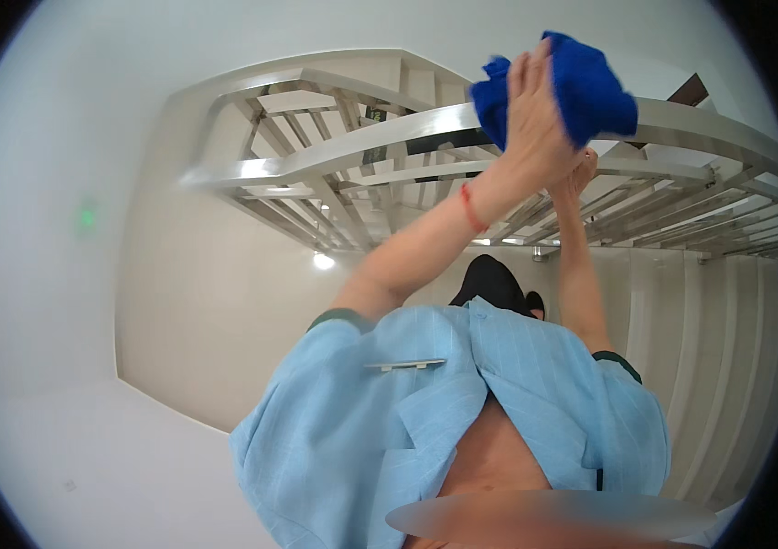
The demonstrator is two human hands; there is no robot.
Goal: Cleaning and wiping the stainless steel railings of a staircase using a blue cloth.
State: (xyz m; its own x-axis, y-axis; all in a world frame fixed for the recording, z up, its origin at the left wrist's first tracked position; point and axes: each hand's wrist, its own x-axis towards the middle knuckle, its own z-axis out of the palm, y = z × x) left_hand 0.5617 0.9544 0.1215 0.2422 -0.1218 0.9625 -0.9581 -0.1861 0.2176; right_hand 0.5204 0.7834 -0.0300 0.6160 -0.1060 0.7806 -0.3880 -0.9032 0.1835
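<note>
Across the top face of a metal stair handrail, my left hand holds a bright blue cloth, which bunches out on both sides of the fingers. A red band circles the left wrist. Just beneath that hand and the cloth is my right hand, by the lower rail of the railing. Its fingers look bent, but they are partly hidden, so what they touch cannot be told.
Metal balusters fill the railing below the handrail. Light stair steps descend at the right. A pale landing floor and white wall lie at the left. A black shoe shows below the railing.
</note>
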